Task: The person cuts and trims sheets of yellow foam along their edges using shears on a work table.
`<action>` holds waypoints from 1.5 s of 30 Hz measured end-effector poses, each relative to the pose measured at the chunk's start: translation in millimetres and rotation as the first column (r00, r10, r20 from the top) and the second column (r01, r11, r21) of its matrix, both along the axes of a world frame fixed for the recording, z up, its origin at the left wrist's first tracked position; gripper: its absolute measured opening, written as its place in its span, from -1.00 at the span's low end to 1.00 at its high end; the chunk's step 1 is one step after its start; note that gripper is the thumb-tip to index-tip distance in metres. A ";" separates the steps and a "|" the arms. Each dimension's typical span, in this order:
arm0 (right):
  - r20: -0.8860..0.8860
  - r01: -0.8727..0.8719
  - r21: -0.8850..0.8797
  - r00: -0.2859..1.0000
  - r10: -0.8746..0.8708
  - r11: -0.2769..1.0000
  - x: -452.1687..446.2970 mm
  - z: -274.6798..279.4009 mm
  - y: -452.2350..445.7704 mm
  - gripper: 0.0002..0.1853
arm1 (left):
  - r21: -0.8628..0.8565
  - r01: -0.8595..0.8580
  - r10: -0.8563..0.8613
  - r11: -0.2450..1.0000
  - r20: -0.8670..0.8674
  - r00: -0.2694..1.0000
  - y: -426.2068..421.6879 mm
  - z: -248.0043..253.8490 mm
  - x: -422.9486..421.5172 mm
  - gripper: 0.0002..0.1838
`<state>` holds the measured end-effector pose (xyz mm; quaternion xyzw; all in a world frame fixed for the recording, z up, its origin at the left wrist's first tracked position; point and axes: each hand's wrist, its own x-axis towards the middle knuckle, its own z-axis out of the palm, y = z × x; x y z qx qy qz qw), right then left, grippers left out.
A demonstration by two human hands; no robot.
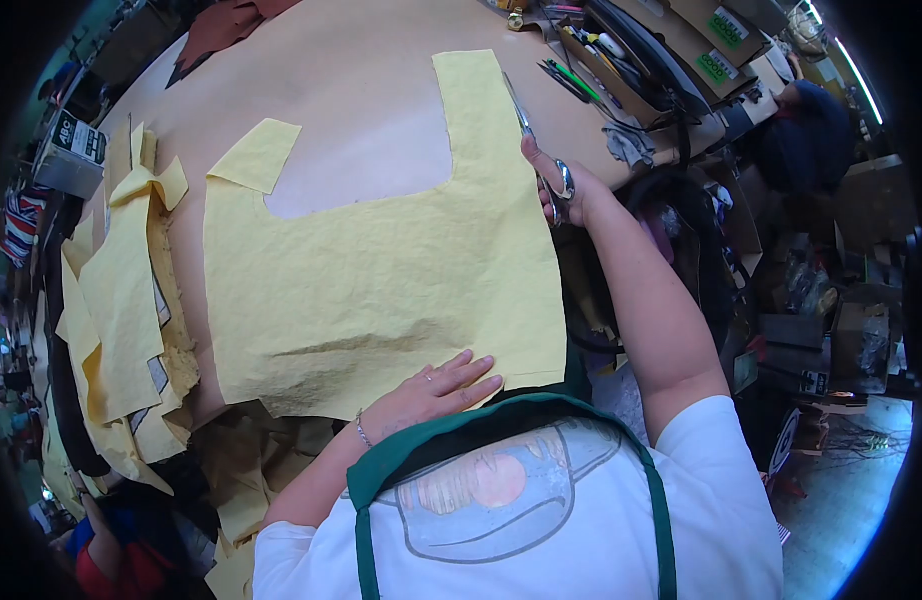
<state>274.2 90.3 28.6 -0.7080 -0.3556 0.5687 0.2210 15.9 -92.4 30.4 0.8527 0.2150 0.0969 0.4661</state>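
A large yellow piece of cloth or soft leather (pixel 381 270) lies spread over the table, with a wide U-shaped opening at its far side. One of its two straps, at the left, is folded over; the right one lies straight. My left hand (pixel 443 388) rests flat on the near edge of the piece, fingers stretched out. At the right edge my right hand (pixel 571 190) is closed around the handles of metal scissors (pixel 564 180). Their blades point away from me along the right strap's outer edge.
Yellow scraps (pixel 121 300) are piled at the left table edge, near a labelled box (pixel 73 150). Reddish-brown leather (pixel 226 30) lies at the far left. Pens (pixel 571 80) and a grey rag (pixel 629 143) are at the far right. Other people (pixel 806 130) are at the sides.
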 end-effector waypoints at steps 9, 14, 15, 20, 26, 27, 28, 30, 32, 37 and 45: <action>0.010 -0.010 0.109 1.000 0.009 0.994 0.4 -11.2 0.6 -0.32 | -0.048 0.001 0.001 0.999 0.047 0.999 -0.4 -3.5 -0.3 -0.52; 0.084 -0.037 0.140 0.996 0.026 0.989 -0.3 -12.3 0.4 -0.32 | -0.055 0.001 0.002 0.999 0.048 0.999 -0.7 -3.3 0.1 -0.52; 0.075 -0.022 0.149 0.997 0.011 0.989 -0.4 -15.5 1.3 -0.32 | -0.050 0.002 0.001 0.999 0.052 0.999 -0.8 -4.3 0.0 -0.52; 0.014 -0.001 0.043 1.000 0.000 0.999 -0.7 -8.1 3.6 -0.31 | -0.049 0.009 -0.005 0.999 0.083 0.997 -0.6 -5.4 0.2 -0.52; -0.051 0.032 -0.008 0.998 -0.033 0.999 2.5 -14.9 21.7 -0.31 | -0.055 0.031 -0.027 0.998 0.072 0.997 -2.5 -7.9 -1.0 -0.48; -0.051 0.040 -0.017 0.998 -0.041 0.999 2.1 -15.9 24.3 -0.30 | -0.053 0.034 -0.030 0.998 0.070 0.997 -2.7 -9.4 -1.3 -0.48; -0.052 0.048 -0.026 0.997 -0.049 0.999 1.5 -16.1 25.8 -0.30 | -0.051 0.037 -0.034 0.998 0.068 0.997 -3.0 -10.8 -1.4 -0.48; -0.036 0.047 -0.012 0.998 -0.047 0.999 -0.2 -13.9 26.1 -0.30 | -0.052 0.038 -0.034 0.998 0.071 0.997 -2.8 -10.5 -1.6 -0.48; -0.009 0.044 0.016 0.999 -0.044 0.999 -0.8 -13.1 25.1 -0.30 | -0.057 0.032 -0.027 0.998 0.084 0.996 -2.6 -8.4 -1.7 -0.49; 0.110 -0.056 0.158 0.993 0.039 0.986 1.5 -17.3 20.7 -0.28 | -0.098 0.041 -0.035 0.994 0.069 0.997 -1.8 -7.3 -1.6 -0.49; 0.059 -0.048 0.099 0.997 0.042 0.994 1.5 -9.6 23.3 -0.29 | -0.071 0.036 -0.029 0.997 0.108 0.994 -0.6 -8.5 -1.8 -0.48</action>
